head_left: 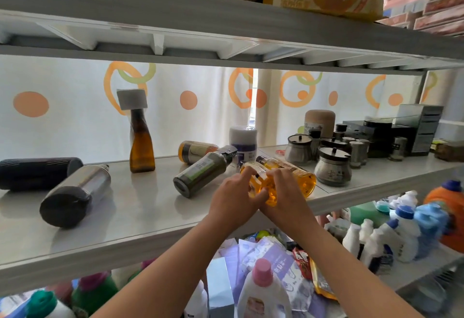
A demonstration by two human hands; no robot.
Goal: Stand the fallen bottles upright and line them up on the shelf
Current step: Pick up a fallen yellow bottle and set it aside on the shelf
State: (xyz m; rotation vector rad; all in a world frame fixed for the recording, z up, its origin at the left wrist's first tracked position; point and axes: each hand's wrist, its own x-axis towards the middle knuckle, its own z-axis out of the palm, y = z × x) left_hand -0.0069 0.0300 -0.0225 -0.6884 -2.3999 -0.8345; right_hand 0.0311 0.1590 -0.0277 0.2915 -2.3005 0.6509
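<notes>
On the white shelf (130,207) two clear bottles of orange-yellow liquid lie side by side near the front edge. My left hand (238,197) grips the nearer orange bottle (253,182). My right hand (283,187) grips the second orange bottle (305,179) beside it. A dark green bottle (200,173) lies on its side just left of my hands. Behind it lies an orange-capped jar (195,151). Further left, a silver flask (75,192) and a black cylinder (37,172) lie fallen. A brown bottle with a white square cap (140,142) stands upright.
A white tub (243,139) stands behind the fallen bottles. Glass spice jars (331,167) and small shakers crowd the shelf's right part, with black boxes (391,132) behind. The shelf above (226,41) hangs low. Detergent bottles (376,237) fill the shelf below.
</notes>
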